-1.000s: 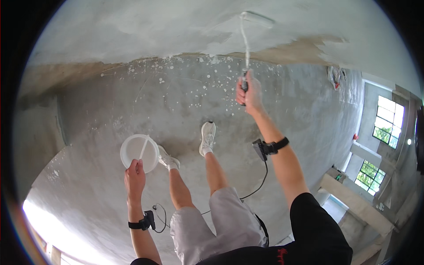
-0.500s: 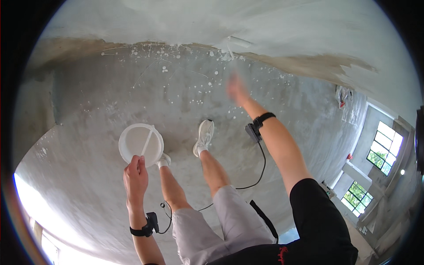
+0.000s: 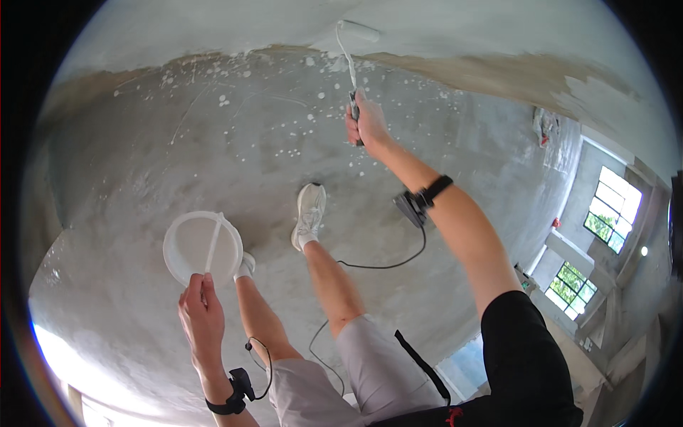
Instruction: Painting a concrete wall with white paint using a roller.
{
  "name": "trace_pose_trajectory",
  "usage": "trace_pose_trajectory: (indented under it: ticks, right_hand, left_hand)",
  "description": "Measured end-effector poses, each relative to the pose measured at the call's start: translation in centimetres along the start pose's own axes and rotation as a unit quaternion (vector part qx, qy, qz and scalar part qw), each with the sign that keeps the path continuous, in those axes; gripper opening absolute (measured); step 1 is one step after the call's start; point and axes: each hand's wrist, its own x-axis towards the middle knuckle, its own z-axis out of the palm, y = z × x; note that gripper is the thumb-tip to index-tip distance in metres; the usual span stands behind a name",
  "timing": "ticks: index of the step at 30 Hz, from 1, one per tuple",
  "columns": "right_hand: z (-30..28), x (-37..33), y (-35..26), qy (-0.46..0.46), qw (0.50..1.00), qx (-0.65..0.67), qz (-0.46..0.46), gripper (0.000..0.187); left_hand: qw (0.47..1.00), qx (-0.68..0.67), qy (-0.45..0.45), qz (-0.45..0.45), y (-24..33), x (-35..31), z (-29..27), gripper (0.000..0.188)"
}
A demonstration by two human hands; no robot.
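Note:
My left hand [image 3: 202, 313] is closed on the white strip-like handle [image 3: 213, 245] of a round white bucket [image 3: 178, 245], which hangs at the left beside my left shoe. The bucket's inside looks pale; how much is in it I cannot tell. With my right hand [image 3: 368, 126] I grip the dark handle of a paint roller [image 3: 361, 30]. Its bent frame is smeared white and reaches up to the wall. The white roller sleeve lies against the pale wall [image 3: 455, 32], just above the brownish unpainted band.
The grey concrete floor [image 3: 270, 192] is spattered with white drops near the wall. A crumpled bag-like item [image 3: 546, 128] lies by the wall at the right. Cables run from black wrist straps along both arms. Windows [image 3: 613, 208] stand farther right.
My right hand, blurred before, is now sharp and slightly higher to the left, with the roller farther up the wall. The bucket and left hand have shifted left and lower in view.

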Motion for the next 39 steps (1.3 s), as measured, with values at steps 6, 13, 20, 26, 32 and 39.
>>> trace_pose_trajectory:
  ticks: [6,13,20,26,32,39]
  right_hand:
    - [-3.9,-12.4,-8.2,0.024,0.999,-0.015,-0.042,0.052]
    - [-5.0,-22.7,-14.4,0.112,0.987,0.003,-0.114,0.052]
    - [-6.3,-25.1,-15.9,0.1,0.985,0.022,-0.137,0.051]
    - [-8.2,-16.4,-9.9,0.105,0.987,-0.018,-0.117,0.051]
    - [-8.7,-7.3,-4.9,0.126,0.992,-0.021,-0.006,0.051]
    - [-8.9,2.1,-1.4,0.103,0.992,-0.035,0.055,0.05]
  left_hand:
    - [0.998,-0.024,-0.024,0.051,2.2,-1.2,-0.3,0.024]
    - [0.995,-0.02,-0.031,0.09,4.3,-2.4,-1.4,0.024]
    - [0.994,-0.011,-0.003,0.111,3.9,-3.2,-2.1,0.024]
    - [0.996,-0.011,-0.002,0.086,4.1,-1.9,-1.6,0.026]
    - [0.998,0.004,0.008,0.054,4.3,-0.1,-0.4,0.027]
    - [0.999,0.0,-0.002,0.037,5.2,1.5,2.1,0.026]
